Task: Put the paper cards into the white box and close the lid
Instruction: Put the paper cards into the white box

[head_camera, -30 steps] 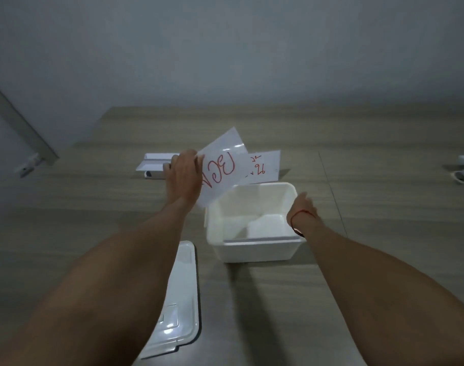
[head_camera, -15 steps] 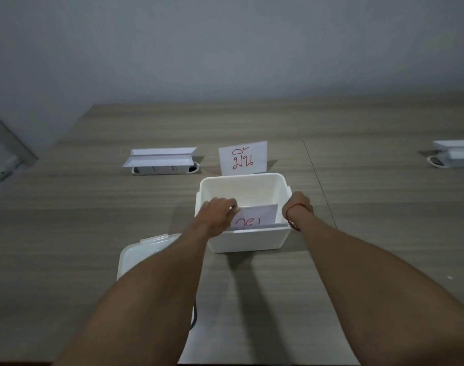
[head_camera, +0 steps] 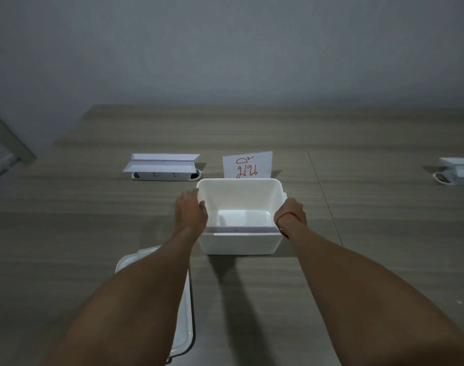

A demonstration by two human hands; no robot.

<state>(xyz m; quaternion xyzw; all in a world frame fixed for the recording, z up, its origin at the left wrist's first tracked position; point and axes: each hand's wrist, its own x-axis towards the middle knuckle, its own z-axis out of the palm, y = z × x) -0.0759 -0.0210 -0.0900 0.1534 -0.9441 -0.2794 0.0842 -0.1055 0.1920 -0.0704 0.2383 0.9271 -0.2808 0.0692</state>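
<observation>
The white box (head_camera: 239,241) stands open in the middle of the wooden table. Paper cards (head_camera: 239,229) stand on edge inside it against the near wall; only their top edges show. One more paper card (head_camera: 248,165) with red writing stands upright just behind the box. My left hand (head_camera: 190,207) is at the box's left wall, outside it, holding nothing. My right hand (head_camera: 291,211), with a red string at the wrist, rests against the right wall; its fingers are hidden. The white lid (head_camera: 184,323) lies flat at the near left, mostly under my left forearm.
A white socket unit with a raised flap (head_camera: 162,169) sits in the table at the back left. A second one (head_camera: 455,171) is at the far right edge. A seam (head_camera: 323,196) runs across the tabletop to the right of the box.
My left hand carried a card with red writing down into the box, let it go and moved out to the box's left wall. The right hand stayed at the right wall.
</observation>
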